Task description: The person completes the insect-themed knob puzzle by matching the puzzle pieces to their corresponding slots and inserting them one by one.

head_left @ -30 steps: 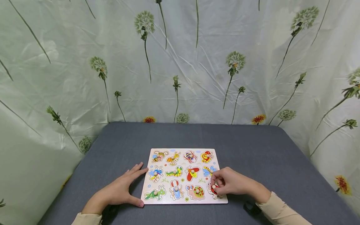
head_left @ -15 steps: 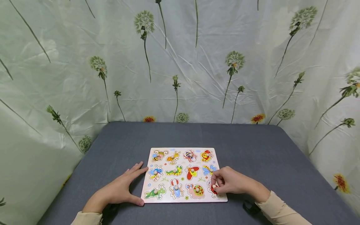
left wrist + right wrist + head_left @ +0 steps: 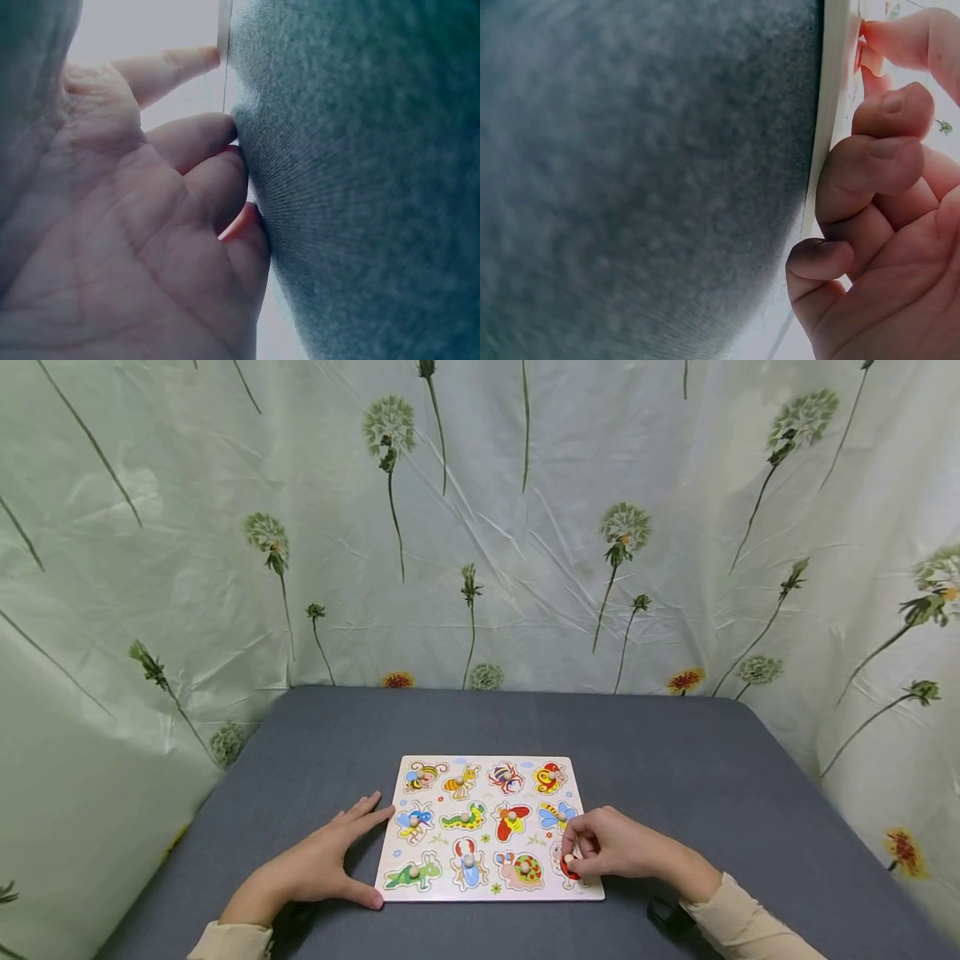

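A wooden peg puzzle board with insect-shaped knobbed pieces lies flat on the dark grey table. At its near right corner, my right hand pinches the small round knob of the red ladybug piece, which sits at its place on the board, partly covered by fingers. In the right wrist view the thumb and a fingertip meet at the wooden knob, the other fingers curled beside the board's edge. My left hand is spread along the left side, thumb at the near corner and fingertips touching the edge.
Other pieces fill the board, among them a snail, a stag beetle and a green caterpillar. Grey cloth covers the table. Behind it hangs a pale curtain printed with dandelions.
The head view has shifted slightly. Both hands keep their places at the board, and the right fingers stay on the ladybug's knob.
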Demonstrator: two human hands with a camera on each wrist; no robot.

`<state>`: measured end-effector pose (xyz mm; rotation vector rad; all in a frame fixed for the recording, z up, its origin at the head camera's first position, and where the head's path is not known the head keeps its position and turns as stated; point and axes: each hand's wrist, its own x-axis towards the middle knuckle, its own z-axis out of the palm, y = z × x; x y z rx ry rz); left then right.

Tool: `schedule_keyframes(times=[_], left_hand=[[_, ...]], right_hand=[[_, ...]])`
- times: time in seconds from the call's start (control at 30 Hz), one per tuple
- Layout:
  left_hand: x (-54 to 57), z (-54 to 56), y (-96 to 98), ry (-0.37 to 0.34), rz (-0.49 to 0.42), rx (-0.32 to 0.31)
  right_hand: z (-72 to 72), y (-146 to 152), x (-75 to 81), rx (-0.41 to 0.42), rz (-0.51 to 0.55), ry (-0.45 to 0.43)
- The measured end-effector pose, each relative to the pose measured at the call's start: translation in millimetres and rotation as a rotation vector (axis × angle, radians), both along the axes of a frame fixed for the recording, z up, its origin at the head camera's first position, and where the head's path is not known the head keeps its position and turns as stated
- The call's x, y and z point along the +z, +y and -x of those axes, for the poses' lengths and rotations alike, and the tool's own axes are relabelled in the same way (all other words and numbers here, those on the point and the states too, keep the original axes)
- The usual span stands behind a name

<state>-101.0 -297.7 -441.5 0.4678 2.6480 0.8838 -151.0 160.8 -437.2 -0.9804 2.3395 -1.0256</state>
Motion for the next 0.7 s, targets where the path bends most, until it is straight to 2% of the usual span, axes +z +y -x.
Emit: schedule_keyframes(times=[0.2,0.53,0.63,0.7], left_hand=[[-2.0,2.2,1.4,-0.016,0.006,0.029],[-4.1,1.2,6.4,0.049,0.010,0.027],[-0.7,1.8,6.9,0.062,0.017,0.025],[5.9,1.8,5.7,0.099,0.027,0.039]], right_hand=[[0.5,2.1,-1.6,-0.017,0.005,-0.007],[2.1,10.2,4.3,-0.015,0.034,0.026],[5.4,15.2,10.5,-0.025,0.018,0.042],[7.4,20.5,17.5,-0.058,0.001,0.093]])
